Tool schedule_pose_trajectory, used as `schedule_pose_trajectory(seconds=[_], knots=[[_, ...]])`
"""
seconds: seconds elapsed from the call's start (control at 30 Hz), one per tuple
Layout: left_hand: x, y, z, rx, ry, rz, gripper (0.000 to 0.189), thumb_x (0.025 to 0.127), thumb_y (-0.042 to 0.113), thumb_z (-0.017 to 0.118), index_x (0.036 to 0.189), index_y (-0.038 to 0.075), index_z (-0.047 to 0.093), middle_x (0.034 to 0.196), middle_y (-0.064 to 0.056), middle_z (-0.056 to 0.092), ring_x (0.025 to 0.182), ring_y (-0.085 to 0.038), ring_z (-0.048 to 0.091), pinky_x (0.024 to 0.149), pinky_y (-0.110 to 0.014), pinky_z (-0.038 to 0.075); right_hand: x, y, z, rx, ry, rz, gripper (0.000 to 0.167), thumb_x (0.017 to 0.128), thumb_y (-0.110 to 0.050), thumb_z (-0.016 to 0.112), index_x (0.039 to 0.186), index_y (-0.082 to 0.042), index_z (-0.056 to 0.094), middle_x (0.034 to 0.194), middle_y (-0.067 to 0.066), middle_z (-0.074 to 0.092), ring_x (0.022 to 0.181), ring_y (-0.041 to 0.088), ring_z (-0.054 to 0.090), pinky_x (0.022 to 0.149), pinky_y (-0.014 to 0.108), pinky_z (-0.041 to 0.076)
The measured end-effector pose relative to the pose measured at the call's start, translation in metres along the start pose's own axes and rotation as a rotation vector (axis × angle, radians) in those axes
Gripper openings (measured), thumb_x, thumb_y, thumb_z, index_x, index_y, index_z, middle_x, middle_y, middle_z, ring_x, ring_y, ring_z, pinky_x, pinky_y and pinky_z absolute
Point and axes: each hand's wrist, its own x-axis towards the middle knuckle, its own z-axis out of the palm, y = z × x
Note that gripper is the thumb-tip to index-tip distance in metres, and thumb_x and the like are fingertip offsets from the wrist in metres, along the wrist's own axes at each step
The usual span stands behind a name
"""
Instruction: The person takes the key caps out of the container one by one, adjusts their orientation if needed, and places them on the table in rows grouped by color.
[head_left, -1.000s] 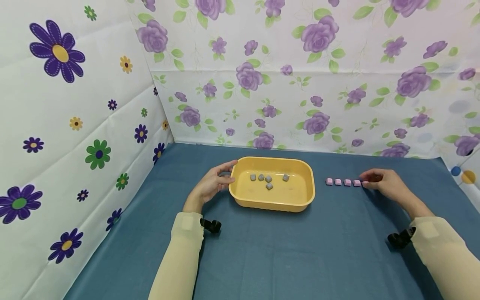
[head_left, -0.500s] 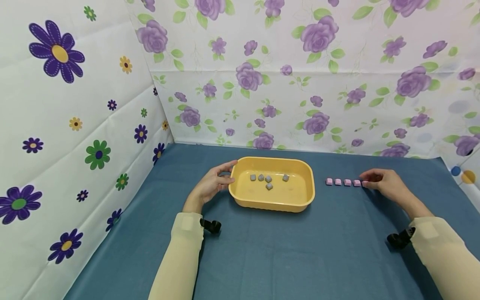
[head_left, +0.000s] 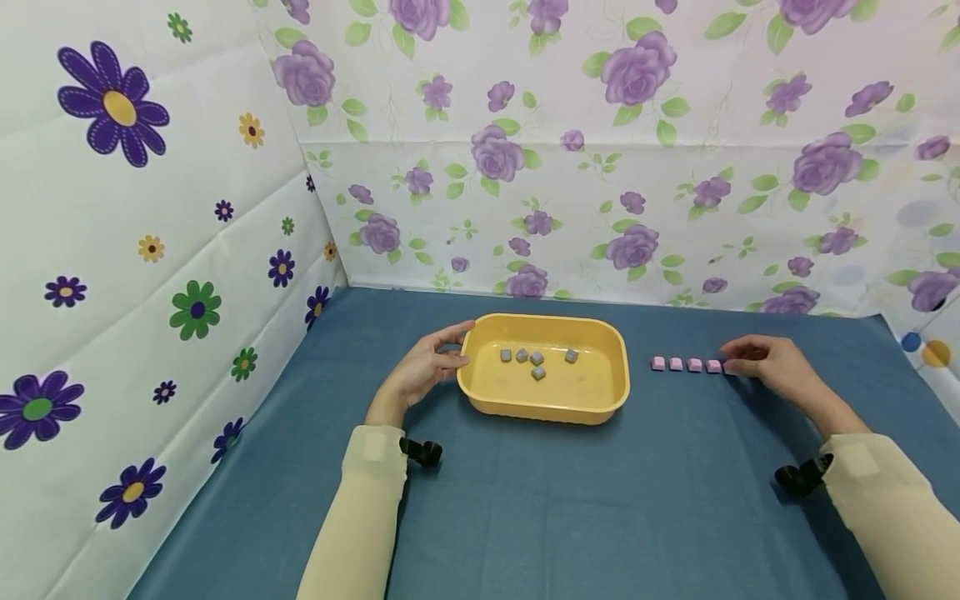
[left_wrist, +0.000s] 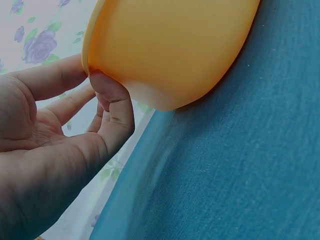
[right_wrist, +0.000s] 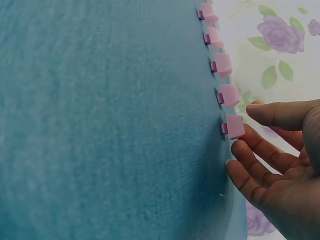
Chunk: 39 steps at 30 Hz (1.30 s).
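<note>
In the head view a yellow plastic tray (head_left: 555,408) stands on the blue cloth. Several small grey cubes (head_left: 538,373) lie inside it. My left hand (head_left: 422,367) holds the tray by its left end, thumb against the outer wall and forefinger at the rim. To the right of the tray, several pink cubes (head_left: 695,365) form a straight row. At the row's right end is my right hand (head_left: 772,367). In the right wrist view its thumb stands apart from the last pink cube (right_wrist: 235,126), and the forefinger tip is right beside that cube.
The blue cloth (head_left: 555,517) covers the table. A white sheet with purple roses (head_left: 495,154) hangs behind, and another flowered sheet (head_left: 195,304) closes off the left side. Black wrist cameras are strapped at both sleeves.
The right thumb and fingers have shifted slightly right, loosening from the last pink cube, which stays in the row. The left hand and the tray have not moved.
</note>
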Motion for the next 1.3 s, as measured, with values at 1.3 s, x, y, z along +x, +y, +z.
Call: schedule_pose_trajectory(seconds=[1.3], knots=[[-0.001, 0.0, 0.0, -0.022, -0.023, 0.009, 0.065, 0.102, -0.003, 0.061, 0.161, 0.018, 0.043, 0.131, -0.014, 0.043, 0.092, -0.018, 0.057, 0.076, -0.026, 0.054, 0.01, -0.09, 0.004, 0.103, 0.102, -0.123, 0.041, 0.109, -0.033, 0.058, 0.136, -0.003, 0.065, 0.131, 0.02, 0.063, 0.101, 0.002, 0.059, 0.08, 0.016, 0.049]])
